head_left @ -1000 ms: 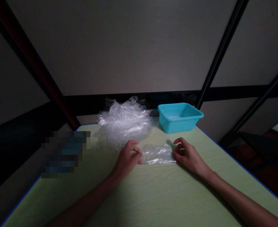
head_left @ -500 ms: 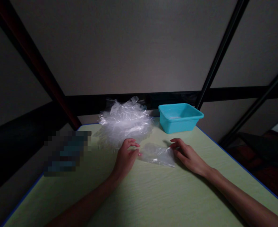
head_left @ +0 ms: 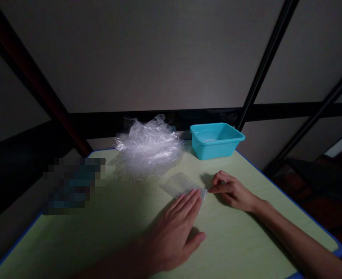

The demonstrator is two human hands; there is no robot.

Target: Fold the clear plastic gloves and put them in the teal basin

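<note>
A thin clear plastic glove [head_left: 178, 183] lies on the table, looking folded, with part of it hidden beneath my fingers. My left hand [head_left: 178, 230] rests flat over its near side, fingers stretched out and thumb apart. At the glove's right end, my right hand [head_left: 236, 192] is closed in a pinch on the edge, the other fingers curled. Behind them, a loose heap of clear plastic gloves [head_left: 150, 149] is piled at the far side of the table.
A turquoise plastic basin [head_left: 215, 149] stands at the far right of the pale green table [head_left: 231, 244], which has a blue edge. A blurred-out dark object [head_left: 74, 186] lies at the left. Wall panels [head_left: 159, 58] rise behind the table.
My left hand has moved right and nearer, from beside the glove to flat on top of it. My right fingers have closed on its right end. The glove now looks smaller and turned.
</note>
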